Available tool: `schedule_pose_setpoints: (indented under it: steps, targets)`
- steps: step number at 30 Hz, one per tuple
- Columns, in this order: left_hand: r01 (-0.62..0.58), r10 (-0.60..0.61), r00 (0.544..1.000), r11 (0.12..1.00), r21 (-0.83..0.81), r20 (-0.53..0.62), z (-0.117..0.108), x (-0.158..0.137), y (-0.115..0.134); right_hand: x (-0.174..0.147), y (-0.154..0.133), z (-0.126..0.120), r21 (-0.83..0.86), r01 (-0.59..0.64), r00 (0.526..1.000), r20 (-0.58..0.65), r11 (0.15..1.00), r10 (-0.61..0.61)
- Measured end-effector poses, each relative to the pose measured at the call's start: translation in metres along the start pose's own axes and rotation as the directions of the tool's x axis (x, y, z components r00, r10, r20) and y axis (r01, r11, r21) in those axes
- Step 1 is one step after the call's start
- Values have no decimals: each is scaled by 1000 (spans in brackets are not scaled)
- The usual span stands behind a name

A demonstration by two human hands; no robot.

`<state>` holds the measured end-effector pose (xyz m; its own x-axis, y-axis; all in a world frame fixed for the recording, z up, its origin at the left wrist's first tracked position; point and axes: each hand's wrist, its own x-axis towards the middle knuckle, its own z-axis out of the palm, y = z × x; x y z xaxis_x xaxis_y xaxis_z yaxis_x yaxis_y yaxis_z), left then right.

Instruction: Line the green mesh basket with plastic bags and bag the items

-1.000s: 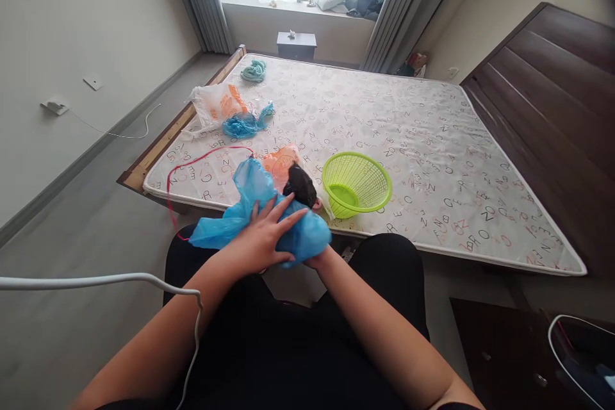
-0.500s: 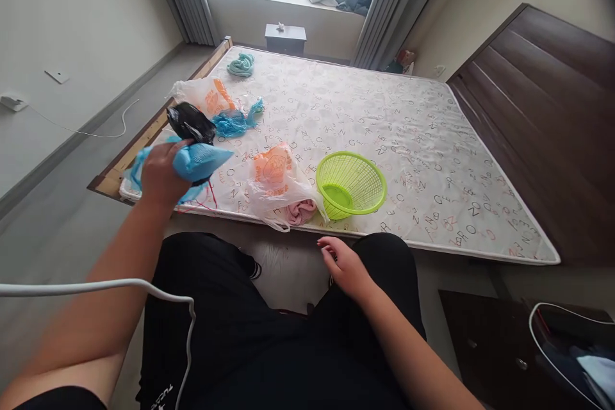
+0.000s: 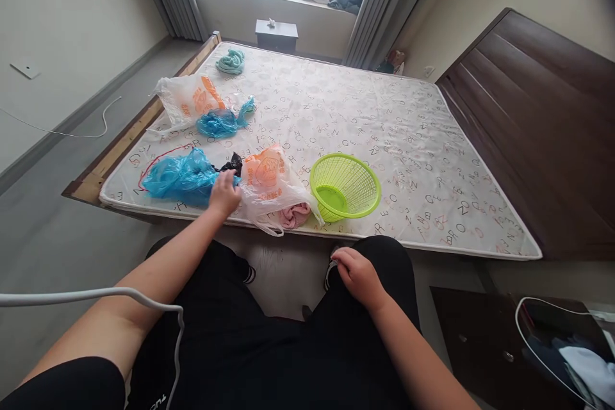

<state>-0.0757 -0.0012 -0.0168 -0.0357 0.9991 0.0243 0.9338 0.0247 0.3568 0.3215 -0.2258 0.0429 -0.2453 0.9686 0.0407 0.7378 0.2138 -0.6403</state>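
Note:
My left hand (image 3: 225, 195) is at the right end of a crumpled blue plastic bag (image 3: 180, 174), at the mattress's near edge. Its fingers are loosely bent and apart, seemingly touching the bag without gripping it. A black plastic bag (image 3: 233, 164) shows partly just beyond those fingers. Right beside them lies a white plastic bag with orange print (image 3: 267, 173), a pink cloth (image 3: 294, 215) poking out of it. My right hand (image 3: 359, 277) rests on my right knee, fingers loosely curled, apart, and nothing in them.
A green plastic basket (image 3: 344, 211) stands right of the printed bag. Farther back on the mattress (image 3: 408, 141) lie another printed bag (image 3: 185, 99), a smaller blue bag (image 3: 218, 123) and a teal cloth (image 3: 231, 61). A white cable (image 3: 120, 295) crosses over my left arm.
My left hand has come down and rightward. The blue bag and the black bag, held up before, now lie on the mattress, let go. My right hand has shifted slightly onto the knee.

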Motion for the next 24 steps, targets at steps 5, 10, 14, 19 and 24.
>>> schedule_pose_setpoints:
  steps: [5, 10, 14, 19, 24]
  targets:
    - [-115, 103, 965, 993, 40, 241, 40, -57, 40, 75, -26, 17, -84, 55, 982, 185, 995, -39]
    - [29, -50, 969, 995, 91, 240, 41, -45, 31, 165, -48, 45, -197, -46, 911, 395, 979, 122]
    - [108, -90, 991, 975, -197, 97, -3, -22, 28, 194, -65, 44, -185, -40, 925, 366, 982, 107]
    - [5, -81, 966, 955, -296, -245, -67, -21, 37, 189, -95, -31, 54, 115, 993, -5, 992, -115]
    - [-122, 96, 992, 903, -413, -82, -104, -10, 62, 161, -101, -131, 433, 196, 972, -202, 880, -117]
